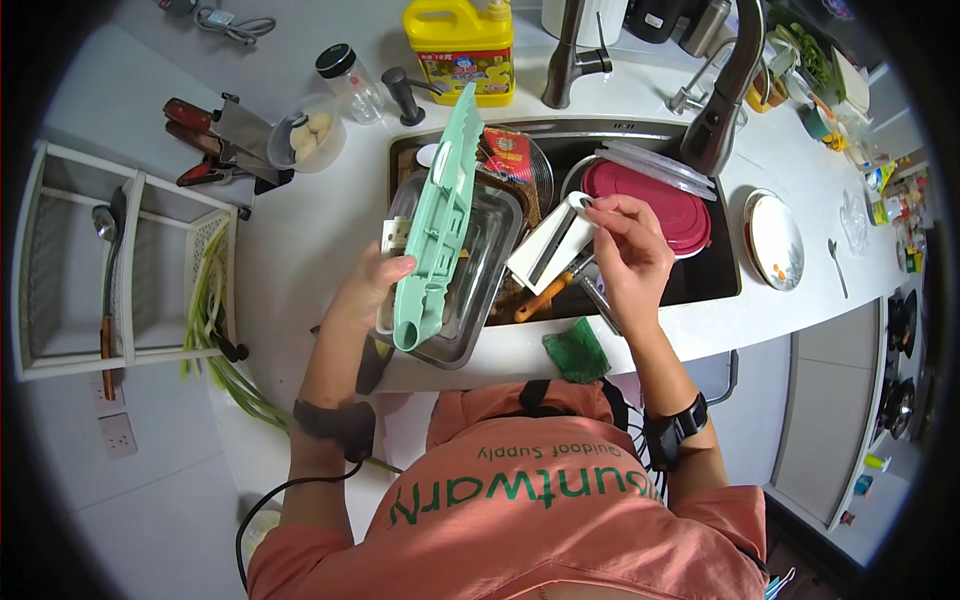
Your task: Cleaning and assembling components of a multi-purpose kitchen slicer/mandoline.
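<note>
My left hand (367, 281) holds a long mint-green plastic frame (439, 232) with slots, tilted upright, probably part of a vegetable slicer. A small white piece (395, 234) shows behind it; whether my hand grips that too is unclear. With thumb and fingertips, my right hand (634, 255) pinches one end of a white slotted plastic insert (553, 244) over the sink. Beneath the green frame is a clear rectangular container (480, 300) at the sink's left side. Below the insert lies a tool with an orange-brown handle (544, 298). A green scouring pad (577, 351) rests on the front counter edge.
The dark sink (701, 281) holds a pink-red lid (637, 196) and clear lids (660, 171). A faucet (564, 71) and yellow jug (461, 67) stand behind. Knives (240, 142) and a bowl (330, 146) are left; plates (778, 240) and a spoon (838, 266) right.
</note>
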`<state>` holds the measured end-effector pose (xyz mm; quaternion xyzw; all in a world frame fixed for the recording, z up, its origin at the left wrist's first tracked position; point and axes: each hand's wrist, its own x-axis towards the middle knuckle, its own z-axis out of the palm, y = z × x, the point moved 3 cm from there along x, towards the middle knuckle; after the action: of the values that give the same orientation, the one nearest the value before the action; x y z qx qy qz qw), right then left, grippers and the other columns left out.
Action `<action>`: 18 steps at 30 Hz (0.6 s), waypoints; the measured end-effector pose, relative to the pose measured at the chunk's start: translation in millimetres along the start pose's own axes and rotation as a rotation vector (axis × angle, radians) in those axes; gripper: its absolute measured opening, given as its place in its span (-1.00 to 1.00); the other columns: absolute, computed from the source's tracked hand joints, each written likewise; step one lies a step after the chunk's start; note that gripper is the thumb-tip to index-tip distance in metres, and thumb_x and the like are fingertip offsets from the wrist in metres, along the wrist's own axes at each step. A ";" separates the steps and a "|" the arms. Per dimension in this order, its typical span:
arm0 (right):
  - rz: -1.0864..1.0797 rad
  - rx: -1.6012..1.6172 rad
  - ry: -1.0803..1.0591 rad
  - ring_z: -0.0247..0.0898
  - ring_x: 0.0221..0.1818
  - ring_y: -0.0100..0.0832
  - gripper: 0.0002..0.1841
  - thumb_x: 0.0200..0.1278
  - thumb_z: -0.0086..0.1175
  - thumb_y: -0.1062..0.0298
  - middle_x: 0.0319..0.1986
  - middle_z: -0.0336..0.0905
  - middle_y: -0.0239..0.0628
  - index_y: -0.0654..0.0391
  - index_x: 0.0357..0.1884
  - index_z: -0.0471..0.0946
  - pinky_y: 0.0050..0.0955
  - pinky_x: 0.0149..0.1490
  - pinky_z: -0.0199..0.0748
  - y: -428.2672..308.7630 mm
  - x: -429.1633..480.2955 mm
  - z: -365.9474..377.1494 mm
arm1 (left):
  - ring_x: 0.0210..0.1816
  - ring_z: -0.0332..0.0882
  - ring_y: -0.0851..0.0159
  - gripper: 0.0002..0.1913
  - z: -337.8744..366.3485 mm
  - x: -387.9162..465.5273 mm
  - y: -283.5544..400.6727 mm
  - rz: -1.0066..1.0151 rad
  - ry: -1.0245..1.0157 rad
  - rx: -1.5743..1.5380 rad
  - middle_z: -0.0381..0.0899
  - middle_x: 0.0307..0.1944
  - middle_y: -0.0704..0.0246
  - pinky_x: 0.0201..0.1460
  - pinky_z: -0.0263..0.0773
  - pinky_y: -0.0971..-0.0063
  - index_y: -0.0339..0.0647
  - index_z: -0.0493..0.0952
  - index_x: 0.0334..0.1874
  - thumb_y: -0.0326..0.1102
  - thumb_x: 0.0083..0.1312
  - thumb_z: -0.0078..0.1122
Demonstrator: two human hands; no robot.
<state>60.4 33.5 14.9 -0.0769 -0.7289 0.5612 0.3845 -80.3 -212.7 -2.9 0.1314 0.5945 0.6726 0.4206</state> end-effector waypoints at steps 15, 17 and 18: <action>0.616 0.644 0.098 0.45 -0.27 -0.56 -0.57 0.10 0.09 0.68 -0.28 0.49 -0.35 0.36 0.08 0.40 -0.58 -0.12 0.51 2.1 14.2 30.6 | -0.09 0.48 0.42 -0.19 29.5 14.2 -6.2 0.206 0.175 0.096 0.50 -0.06 0.27 0.05 0.36 0.53 -0.43 0.22 0.25 -0.31 -0.07 0.39; 0.609 0.635 0.105 0.45 -0.27 -0.56 -0.56 0.10 0.09 0.67 -0.30 0.48 -0.36 0.35 0.09 0.40 -0.57 -0.13 0.52 -2.5 14.7 30.0 | -0.09 0.47 0.42 -0.19 29.1 15.0 -5.3 0.268 0.241 0.171 0.50 -0.06 0.28 0.04 0.36 0.53 -0.44 0.21 0.25 -0.32 -0.07 0.39; 0.602 0.626 0.110 0.44 -0.28 -0.55 -0.56 0.10 0.09 0.67 -0.31 0.47 -0.37 0.34 0.09 0.40 -0.57 -0.13 0.52 -4.3 14.7 29.2 | -0.09 0.47 0.42 -0.19 28.7 16.0 -5.7 0.268 0.241 0.172 0.50 -0.06 0.28 0.04 0.36 0.53 -0.44 0.21 0.25 -0.32 -0.07 0.39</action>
<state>32.7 17.9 23.5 -0.1953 -0.4472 0.8372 0.2469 -68.3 -181.7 -5.9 0.1633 0.6729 0.6802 0.2404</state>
